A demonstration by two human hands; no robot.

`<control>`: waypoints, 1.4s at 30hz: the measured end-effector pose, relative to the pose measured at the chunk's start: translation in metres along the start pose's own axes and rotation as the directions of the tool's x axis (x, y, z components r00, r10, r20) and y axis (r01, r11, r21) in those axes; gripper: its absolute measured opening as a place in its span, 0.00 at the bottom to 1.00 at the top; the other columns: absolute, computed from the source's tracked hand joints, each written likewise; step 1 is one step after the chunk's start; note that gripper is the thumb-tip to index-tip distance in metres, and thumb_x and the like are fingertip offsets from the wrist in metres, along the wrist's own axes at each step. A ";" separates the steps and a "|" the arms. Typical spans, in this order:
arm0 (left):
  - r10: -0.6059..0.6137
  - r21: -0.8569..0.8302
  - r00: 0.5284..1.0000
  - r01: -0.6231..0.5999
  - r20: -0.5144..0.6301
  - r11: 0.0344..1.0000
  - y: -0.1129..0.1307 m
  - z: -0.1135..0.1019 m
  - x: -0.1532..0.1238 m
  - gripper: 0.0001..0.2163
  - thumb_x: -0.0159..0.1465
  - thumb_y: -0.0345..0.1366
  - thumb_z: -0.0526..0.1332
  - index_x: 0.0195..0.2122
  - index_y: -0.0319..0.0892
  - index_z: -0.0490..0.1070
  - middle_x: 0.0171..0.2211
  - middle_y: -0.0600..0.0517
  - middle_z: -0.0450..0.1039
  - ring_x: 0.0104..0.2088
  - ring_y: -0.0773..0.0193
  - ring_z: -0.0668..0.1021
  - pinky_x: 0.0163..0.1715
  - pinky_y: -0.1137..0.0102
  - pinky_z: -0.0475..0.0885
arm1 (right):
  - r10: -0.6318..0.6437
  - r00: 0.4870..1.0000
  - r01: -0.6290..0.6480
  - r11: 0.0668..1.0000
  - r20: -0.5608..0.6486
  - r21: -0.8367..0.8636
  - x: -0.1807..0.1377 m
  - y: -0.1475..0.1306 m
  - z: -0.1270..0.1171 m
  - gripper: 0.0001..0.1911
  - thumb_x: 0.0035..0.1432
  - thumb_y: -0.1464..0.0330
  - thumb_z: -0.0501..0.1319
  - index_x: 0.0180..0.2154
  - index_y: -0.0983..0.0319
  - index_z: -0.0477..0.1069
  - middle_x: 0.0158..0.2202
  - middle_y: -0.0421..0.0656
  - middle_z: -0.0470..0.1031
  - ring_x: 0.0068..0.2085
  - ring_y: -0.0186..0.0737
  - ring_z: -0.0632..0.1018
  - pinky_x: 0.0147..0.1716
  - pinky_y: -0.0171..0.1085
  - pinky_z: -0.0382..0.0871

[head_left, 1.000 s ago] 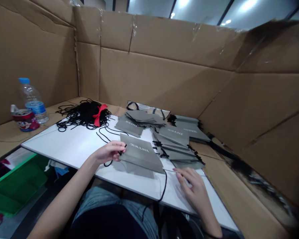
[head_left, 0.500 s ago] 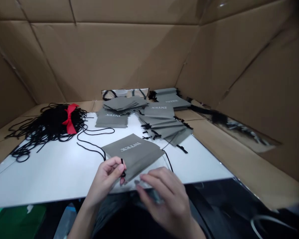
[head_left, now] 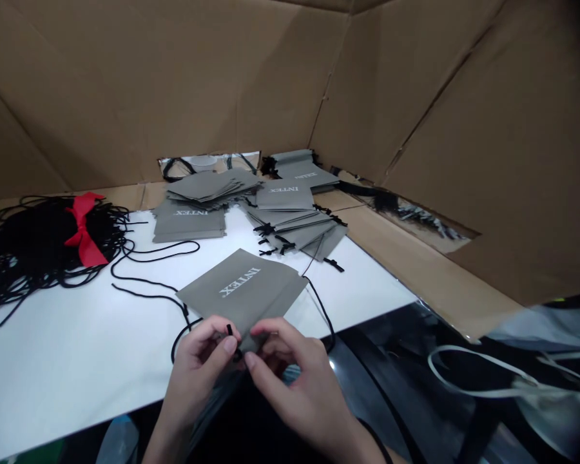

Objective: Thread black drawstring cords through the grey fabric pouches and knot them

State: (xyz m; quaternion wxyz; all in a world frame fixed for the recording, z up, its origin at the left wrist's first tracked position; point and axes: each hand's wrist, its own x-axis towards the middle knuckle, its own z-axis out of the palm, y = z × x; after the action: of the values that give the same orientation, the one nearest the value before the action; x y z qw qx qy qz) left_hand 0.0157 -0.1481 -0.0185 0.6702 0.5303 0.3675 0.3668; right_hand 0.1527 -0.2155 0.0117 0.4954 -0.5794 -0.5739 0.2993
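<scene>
A grey drawstring pouch [head_left: 241,283] with INTEX lettering lies at a slant at the table's near edge, its lower corner between my hands. My left hand [head_left: 200,357] is closed, pinching a black cord [head_left: 238,354] by that corner; a short cord end sticks up above the thumb. Close against it, my right hand [head_left: 294,370] has its thumb tip at the same small loop of cord, index finger bent over the pouch corner and other fingers curled in. The exact grip there is partly hidden. More cord runs out at both sides of the pouch.
A bundle of black cords [head_left: 33,248] tied with red ribbon [head_left: 83,232] lies at the left. Behind the pouch are stacks of grey pouches [head_left: 191,222], several with knotted cords [head_left: 284,245]. Cardboard walls [head_left: 198,84] enclose the white table [head_left: 91,348].
My right hand has moved in from the right to the cord at my left fingertips. The left hand keeps its pinch. The view has turned to the right.
</scene>
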 end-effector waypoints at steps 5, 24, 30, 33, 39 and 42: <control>-0.041 0.130 0.999 0.044 -0.025 0.991 0.003 -0.008 -0.001 0.08 0.58 0.42 0.61 0.33 0.44 0.70 0.20 0.57 0.62 0.22 0.67 0.67 0.23 0.75 0.63 | -0.054 0.989 0.038 0.993 -0.136 -0.116 0.015 0.013 -0.036 0.08 0.57 0.64 0.58 0.33 0.61 0.72 0.18 0.35 0.67 0.18 0.28 0.66 0.18 0.28 0.62; -0.132 0.134 0.952 0.098 0.277 0.986 0.011 -0.017 0.005 0.11 0.60 0.45 0.58 0.30 0.42 0.66 0.18 0.60 0.49 0.19 0.72 0.53 0.19 0.76 0.47 | 0.428 0.897 -0.336 0.824 -0.112 0.456 0.080 0.069 -0.100 0.15 0.47 0.59 0.63 0.25 0.61 0.62 0.17 0.34 0.61 0.15 0.24 0.58 0.12 0.28 0.49; -0.102 0.137 0.963 0.069 0.251 0.988 0.010 -0.013 0.006 0.13 0.60 0.48 0.60 0.34 0.42 0.67 0.18 0.61 0.47 0.17 0.74 0.51 0.17 0.76 0.44 | 0.363 0.921 -0.217 0.779 -0.140 0.589 0.077 0.054 -0.101 0.16 0.45 0.58 0.66 0.27 0.61 0.63 0.19 0.33 0.61 0.16 0.23 0.57 0.12 0.26 0.46; -0.074 0.103 0.968 0.050 0.241 0.993 0.009 -0.012 0.005 0.15 0.61 0.50 0.58 0.37 0.43 0.67 0.17 0.62 0.45 0.17 0.74 0.50 0.17 0.75 0.43 | 0.348 0.930 -0.208 0.767 -0.121 0.607 0.082 0.052 -0.100 0.16 0.46 0.59 0.66 0.27 0.61 0.63 0.19 0.33 0.61 0.16 0.23 0.57 0.12 0.26 0.45; 0.016 0.133 0.968 -0.051 0.252 0.990 0.005 -0.012 0.003 0.15 0.62 0.50 0.57 0.38 0.43 0.67 0.16 0.62 0.44 0.16 0.73 0.50 0.17 0.74 0.43 | 0.327 0.941 -0.204 0.749 -0.085 0.630 0.096 0.051 -0.097 0.15 0.53 0.59 0.64 0.27 0.61 0.63 0.19 0.34 0.60 0.17 0.26 0.58 0.12 0.27 0.46; 0.065 0.185 0.972 -0.108 0.226 0.977 0.004 -0.011 0.002 0.14 0.64 0.49 0.56 0.36 0.42 0.68 0.16 0.61 0.44 0.17 0.72 0.49 0.17 0.73 0.42 | 0.320 0.942 -0.177 0.732 -0.103 0.658 0.105 0.048 -0.097 0.13 0.56 0.59 0.61 0.28 0.61 0.63 0.22 0.36 0.63 0.20 0.27 0.62 0.14 0.26 0.52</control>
State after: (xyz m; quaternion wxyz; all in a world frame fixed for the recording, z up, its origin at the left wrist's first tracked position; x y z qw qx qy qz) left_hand 0.0068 -0.1408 -0.0167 0.6342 0.6464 0.3024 0.2974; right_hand 0.2765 -0.1298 0.0233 0.6754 -0.4757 -0.2988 0.4778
